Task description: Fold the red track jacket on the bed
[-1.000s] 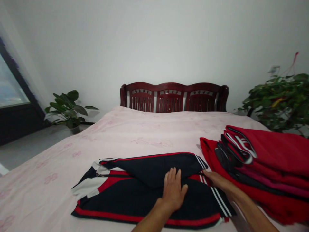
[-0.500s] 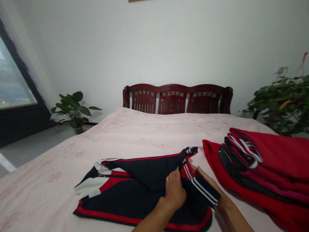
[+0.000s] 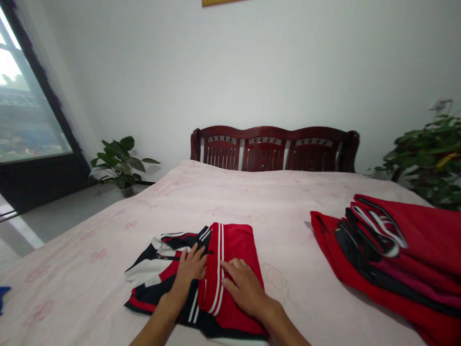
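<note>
A black, red and white sports jacket [image 3: 158,274] lies partly folded on the pink bedsheet [image 3: 252,202] near the front edge. Its right part is turned over to the left and shows a red panel with white stripes [image 3: 234,269]. My left hand [image 3: 191,268] lies flat on the dark part just left of the fold, fingers stretched out. My right hand [image 3: 245,287] presses flat on the red panel, fingers spread. Neither hand grips anything.
A stack of folded red and black garments [image 3: 389,250] sits on the bed at the right. A dark wooden headboard [image 3: 275,149] stands at the far end. Potted plants are at the left [image 3: 120,161] and right [image 3: 432,158]; a window [image 3: 25,120] is on the left.
My right hand has carried the jacket's right side over to the left, so the red panel now lies on top. My left hand slid left. The view shifted left.
</note>
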